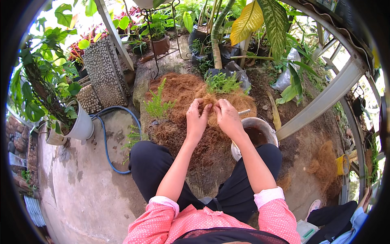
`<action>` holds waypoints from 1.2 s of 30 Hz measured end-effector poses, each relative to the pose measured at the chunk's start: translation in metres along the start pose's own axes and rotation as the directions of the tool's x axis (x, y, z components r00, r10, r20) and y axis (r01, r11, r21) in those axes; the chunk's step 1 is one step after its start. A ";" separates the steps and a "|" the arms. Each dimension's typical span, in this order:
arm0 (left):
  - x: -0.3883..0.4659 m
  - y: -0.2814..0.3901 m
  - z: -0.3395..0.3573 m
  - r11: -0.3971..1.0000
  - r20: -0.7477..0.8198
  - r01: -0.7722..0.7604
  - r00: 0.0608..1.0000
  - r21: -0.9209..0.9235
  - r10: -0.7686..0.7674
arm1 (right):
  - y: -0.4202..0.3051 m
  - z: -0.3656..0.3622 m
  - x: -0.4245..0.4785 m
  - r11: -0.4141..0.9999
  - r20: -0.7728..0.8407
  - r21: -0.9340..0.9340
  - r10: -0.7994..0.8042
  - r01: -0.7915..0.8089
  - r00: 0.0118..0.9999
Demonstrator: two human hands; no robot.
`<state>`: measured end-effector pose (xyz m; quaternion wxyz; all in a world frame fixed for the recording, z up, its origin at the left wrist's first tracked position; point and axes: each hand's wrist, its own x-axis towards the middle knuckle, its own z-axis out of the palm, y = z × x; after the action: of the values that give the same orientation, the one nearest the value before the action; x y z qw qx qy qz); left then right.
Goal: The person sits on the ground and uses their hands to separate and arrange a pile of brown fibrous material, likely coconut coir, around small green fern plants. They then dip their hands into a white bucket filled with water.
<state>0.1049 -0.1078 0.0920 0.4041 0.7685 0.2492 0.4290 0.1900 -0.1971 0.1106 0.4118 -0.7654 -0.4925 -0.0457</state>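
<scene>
Between my fingertips is a small tuft of brown coconut fibre. My left hand pinches its left side, and my right hand grips it from the right; both have bits of soil on them. Beneath and beyond lies a heap of reddish-brown coir, with looser, paler fibre to its right. A feathery green seedling stands left of my hands. More feathery greenery grows just past them. By my right forearm sits a white bucket with dark brown contents.
A blue hose curves over the concrete at left, near a white potted plant. A slanting metal post stands at right. Beyond it lie loose fibre and a yellow pot. Another person's leg shows at lower right.
</scene>
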 end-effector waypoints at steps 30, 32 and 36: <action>-0.003 0.000 -0.005 0.668 0.393 0.513 0.855 -0.539 -0.339 | -0.005 -0.017 0.008 0.600 0.289 0.668 0.336 -0.440 0.896; -0.002 -0.006 -0.005 0.626 0.428 0.551 0.831 -0.552 -0.354 | -0.005 -0.016 0.008 0.599 0.299 0.666 0.332 -0.444 0.895; -0.003 0.006 -0.002 0.580 0.395 0.588 0.809 -0.565 -0.436 | 0.005 -0.013 0.008 0.645 0.242 0.634 0.359 -0.427 0.901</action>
<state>0.1017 -0.1120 0.0963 0.7805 0.5082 0.2470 0.2676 0.2022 -0.2014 0.1203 0.6364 -0.6534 -0.3156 0.2618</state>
